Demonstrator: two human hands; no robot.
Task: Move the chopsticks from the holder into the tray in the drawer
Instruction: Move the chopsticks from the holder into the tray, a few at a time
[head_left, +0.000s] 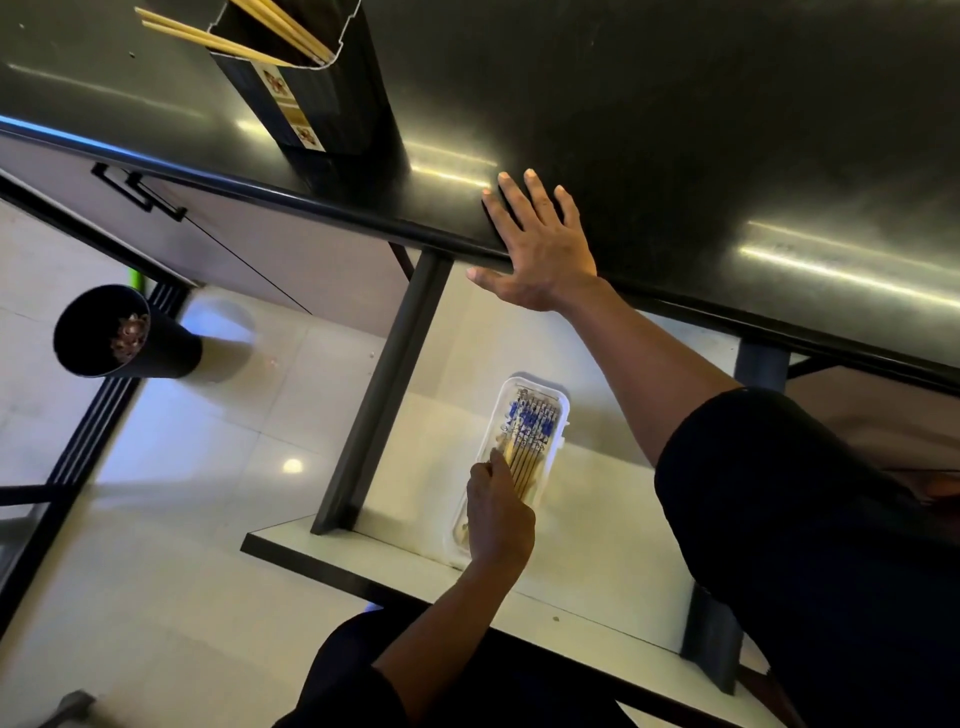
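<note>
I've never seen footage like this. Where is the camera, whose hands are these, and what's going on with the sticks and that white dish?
There is no machine here: a person wears a camera on the head, looking down. The right hand rests flat on the edge of a dark countertop. The left hand reaches into an open drawer, its fingers on chopsticks lying in a white tray. Up on the counter stands a dark holder with more chopsticks sticking out. A dark bin stands on the floor.
</note>
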